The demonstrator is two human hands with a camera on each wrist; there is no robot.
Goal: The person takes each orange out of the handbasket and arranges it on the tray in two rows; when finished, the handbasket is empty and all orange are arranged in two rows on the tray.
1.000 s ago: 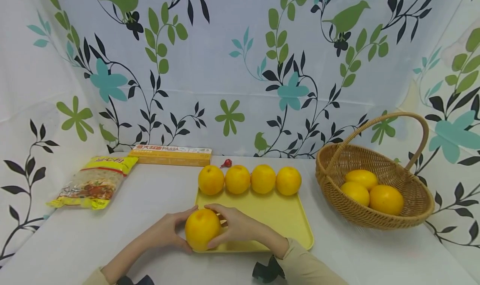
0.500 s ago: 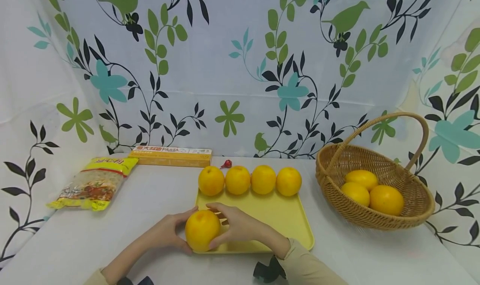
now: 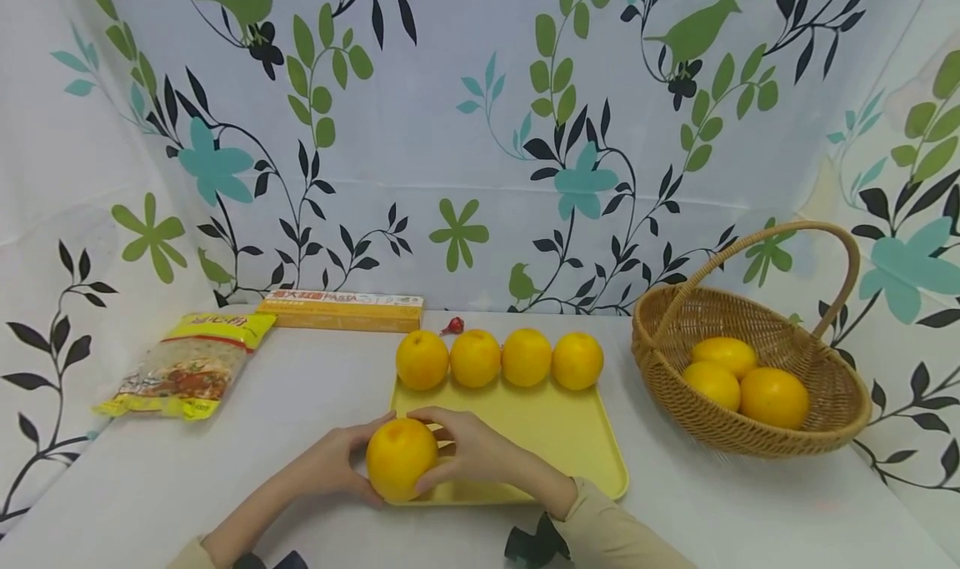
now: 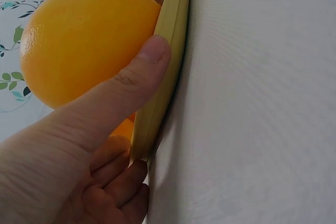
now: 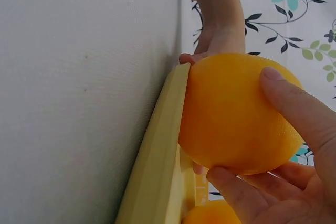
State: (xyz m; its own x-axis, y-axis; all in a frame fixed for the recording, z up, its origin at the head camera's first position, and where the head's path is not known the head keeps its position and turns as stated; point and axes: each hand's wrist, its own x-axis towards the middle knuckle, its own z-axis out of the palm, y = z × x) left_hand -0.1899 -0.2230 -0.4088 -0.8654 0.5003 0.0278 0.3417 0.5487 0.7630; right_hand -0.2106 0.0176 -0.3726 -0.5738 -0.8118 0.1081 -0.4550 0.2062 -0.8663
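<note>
My left hand [image 3: 335, 461] and right hand [image 3: 480, 451] curl their fingers round one orange [image 3: 401, 461] at the yellow tray's [image 3: 543, 427] eight o'clock; four oranges [image 3: 477, 358] line twelve; three fruits [image 3: 775, 398] sit in the wicker basket [image 3: 693, 423] toward three.

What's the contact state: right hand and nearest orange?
Touching. The right wrist view shows it: the right hand has its thumb on the nearest orange and a fingertip against its edge, no gap visible.

Beige sleeves [image 3: 618, 526], dark wrist gear [image 3: 536, 544]
</note>
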